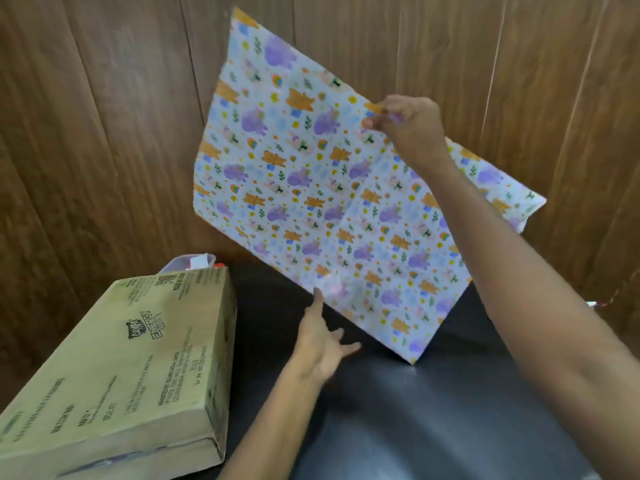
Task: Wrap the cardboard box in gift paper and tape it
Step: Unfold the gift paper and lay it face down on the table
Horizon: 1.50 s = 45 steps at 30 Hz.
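Head: right hand [412,124] grip pinches creased gift paper [311,188]; left hand [320,344] grip apart.

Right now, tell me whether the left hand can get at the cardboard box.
Probably yes: the left hand is open, holds nothing, and only bare table lies between it and the cardboard box beside it.

Bottom-left edge cuts cardboard box [114,368]; plastic container [187,263] mostly hidden behind it.
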Motion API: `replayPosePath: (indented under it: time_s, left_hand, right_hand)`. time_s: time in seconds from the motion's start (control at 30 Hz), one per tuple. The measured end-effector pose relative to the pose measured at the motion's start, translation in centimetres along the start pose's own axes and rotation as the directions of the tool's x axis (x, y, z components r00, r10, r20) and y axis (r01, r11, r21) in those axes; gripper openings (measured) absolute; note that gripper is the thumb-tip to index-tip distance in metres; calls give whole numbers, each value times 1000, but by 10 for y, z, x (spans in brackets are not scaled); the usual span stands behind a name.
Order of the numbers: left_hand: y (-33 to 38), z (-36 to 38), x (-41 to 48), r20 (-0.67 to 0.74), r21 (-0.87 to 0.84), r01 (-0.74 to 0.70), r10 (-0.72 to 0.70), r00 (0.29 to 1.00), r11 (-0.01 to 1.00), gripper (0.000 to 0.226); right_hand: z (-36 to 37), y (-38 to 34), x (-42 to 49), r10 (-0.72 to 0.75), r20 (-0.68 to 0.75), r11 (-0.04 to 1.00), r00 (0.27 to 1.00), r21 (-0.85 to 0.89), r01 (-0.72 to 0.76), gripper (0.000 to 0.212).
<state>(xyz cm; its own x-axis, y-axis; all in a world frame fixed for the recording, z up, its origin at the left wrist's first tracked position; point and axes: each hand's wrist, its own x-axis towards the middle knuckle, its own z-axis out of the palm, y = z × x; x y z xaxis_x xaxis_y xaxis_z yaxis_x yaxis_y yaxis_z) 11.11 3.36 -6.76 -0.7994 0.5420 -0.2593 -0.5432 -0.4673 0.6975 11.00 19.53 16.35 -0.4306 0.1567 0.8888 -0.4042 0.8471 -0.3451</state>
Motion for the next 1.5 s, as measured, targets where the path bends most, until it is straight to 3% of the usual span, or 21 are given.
replayPosePath:
  time_s: [0.13,0.27,0.47,0.57,0.6,0.67,0.77,0.83,0.93,1.03,1.1,1.2,1.33,1.5]
  left_hand:
    - [-1,12,3,165,-92,26,-10,986,995,66]
    - [4,-9,3,145,-172,-24,49,988,985,71]
    - [19,-53,-41,47,-210,-121,133,990,970,52]
    - [19,-67,-81,69,-136,-208,218,973,969,100]
    - [18,-71,-91,104,-123,-236,249,963,964,110]
    - [13,-76,-113,159,-144,-298,320,934,944,104]
    - [-1,-68,-139,195,-274,-292,351,916,916,56]
    - [-8,-65,-145,168,-357,-253,329,929,899,52]
    - [-7,-61,-150,194,-377,-260,350,916,889,65]
    - [-6,-59,-152,263,-299,-316,396,880,900,86]
    - [-14,-58,-150,266,-219,-313,365,892,924,99]
    - [-27,-47,-139,87,-105,-284,294,952,953,110]
    - [-39,-42,-102,-272,-99,-265,230,934,959,60]
    - [-52,-46,-74,-465,-55,-246,193,864,968,43]
  right_hand:
    - [-14,-43,-38,-374,-26,913,927,-185,363,10]
    - [-24,-62,-102,-608,115,726,786,-321,608,20]
    - [-25,-83,-190,-570,374,607,732,-409,682,17]
    - [-35,-91,-218,-480,483,628,733,-395,671,21]
    - [-39,-91,-224,-436,511,649,741,-393,652,24]
    - [-46,-93,-234,-331,534,709,778,-404,579,30]
    - [-49,-101,-239,-194,542,779,818,-422,464,32]
    - [-47,-106,-240,1,650,809,760,-447,381,35]
    - [-47,-109,-246,279,772,845,572,-480,236,36]
    - [-47,-107,-254,372,788,891,490,-451,49,45]
    - [-42,-100,-263,374,806,916,458,-399,-45,43]
    - [-29,-85,-277,392,810,919,437,-365,-147,36]
    - [-9,-62,-295,503,772,864,389,-436,-252,31]
    - [8,-39,-309,631,704,773,326,-541,-331,28]
